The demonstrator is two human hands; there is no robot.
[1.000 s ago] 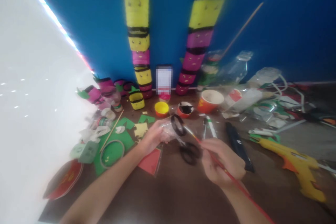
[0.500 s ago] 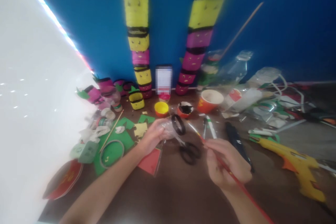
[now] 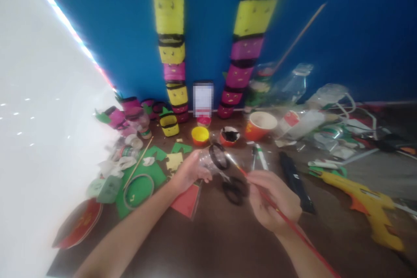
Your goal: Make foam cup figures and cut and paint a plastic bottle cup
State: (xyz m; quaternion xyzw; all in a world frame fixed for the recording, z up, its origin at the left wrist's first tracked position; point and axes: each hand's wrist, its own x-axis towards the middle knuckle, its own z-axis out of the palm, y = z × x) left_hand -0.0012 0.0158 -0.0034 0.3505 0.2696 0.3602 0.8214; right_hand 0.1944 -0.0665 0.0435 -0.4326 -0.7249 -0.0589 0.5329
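My left hand (image 3: 193,169) is wrapped round a clear plastic bottle piece (image 3: 206,158) whose open end carries a black painted rim (image 3: 219,156). In my right hand (image 3: 275,200) is a red-handled paintbrush (image 3: 262,193), its tip pointing up and left, close to the black rim. Whether the bristles touch the rim I cannot tell. Black-handled scissors (image 3: 235,191) lie on the table below the bottle piece. Just beyond stand a cup of black paint (image 3: 230,135) and a small cup of yellow paint (image 3: 200,135).
A yellow glue gun (image 3: 371,206) lies at right, beside a dark pouch (image 3: 296,182). A red-and-white paper cup (image 3: 260,125) and plastic bottles (image 3: 295,84) stand behind. Green sheets (image 3: 153,184) and a red sheet (image 3: 187,200) are at left. Stacked painted planters (image 3: 172,52) lean against the blue wall.
My right hand has moved slightly left with the paintbrush, bringing its tip nearer the black rim. The bottle piece has shifted and turned a little in my left hand.
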